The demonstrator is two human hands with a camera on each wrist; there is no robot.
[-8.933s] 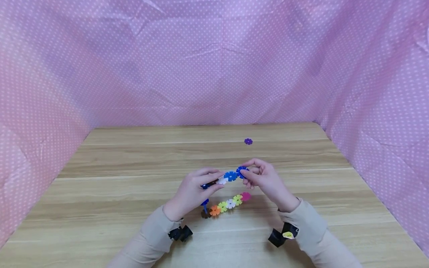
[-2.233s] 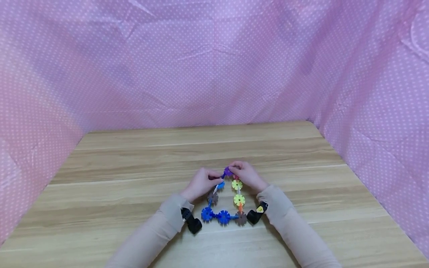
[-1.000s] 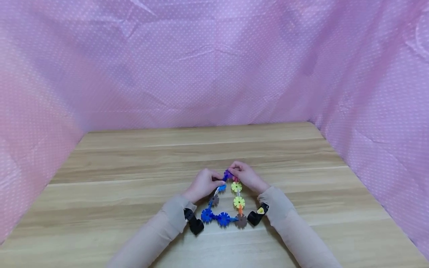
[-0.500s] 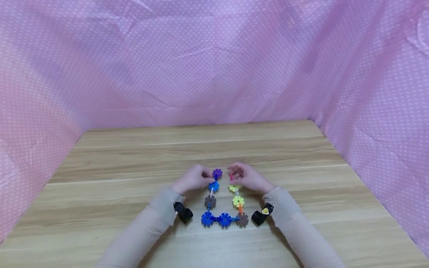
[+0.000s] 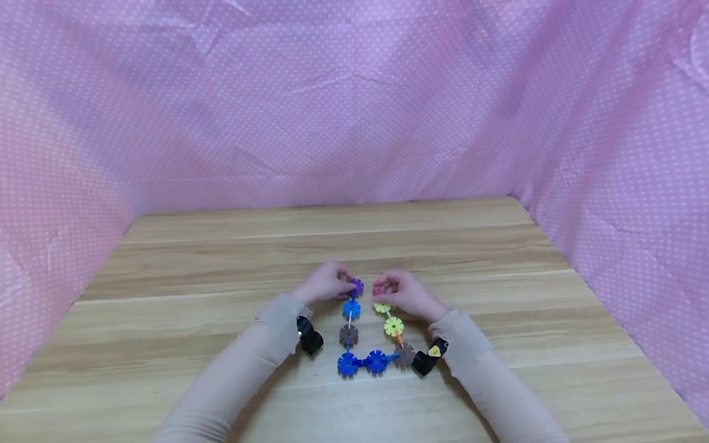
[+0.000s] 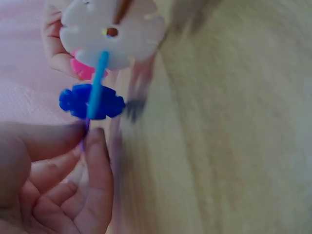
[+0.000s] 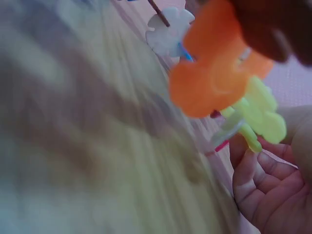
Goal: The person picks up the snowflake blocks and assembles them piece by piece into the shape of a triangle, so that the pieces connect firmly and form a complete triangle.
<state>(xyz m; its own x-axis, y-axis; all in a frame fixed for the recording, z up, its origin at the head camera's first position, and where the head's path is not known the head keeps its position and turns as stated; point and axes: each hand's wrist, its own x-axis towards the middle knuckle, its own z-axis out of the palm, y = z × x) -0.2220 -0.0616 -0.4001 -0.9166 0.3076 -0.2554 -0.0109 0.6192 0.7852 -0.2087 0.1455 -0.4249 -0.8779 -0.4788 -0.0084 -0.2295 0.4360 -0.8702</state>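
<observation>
A chain of notched plastic snowflake discs forms a U on the table in the head view. My left hand [image 5: 327, 283] pinches the purple disc [image 5: 359, 287] at the chain's left end, which shows edge-on between thumb and finger in the left wrist view. Below it are a light blue disc [image 5: 351, 309] and a brown disc [image 5: 349, 335]. Two dark blue discs [image 5: 376, 362] run along the bottom to another brown disc [image 5: 405, 355]. My right hand [image 5: 404, 292] pinches the pink disc [image 5: 377, 290] at the right end, above yellow-green discs [image 5: 394, 327]. A gap separates the two ends.
The wooden table [image 5: 221, 246] is enclosed by pink dotted cloth [image 5: 354, 111] at the back and sides. A black wrist camera [image 5: 309, 336] is on the left sleeve and another black camera [image 5: 429, 358] on the right, close beside the brown corner disc.
The purple disc, earlier loose at the back, is now on the chain. The ends, together a second ago, have parted. My left hand has shifted onto the purple disc; my right pinches the pink one.
</observation>
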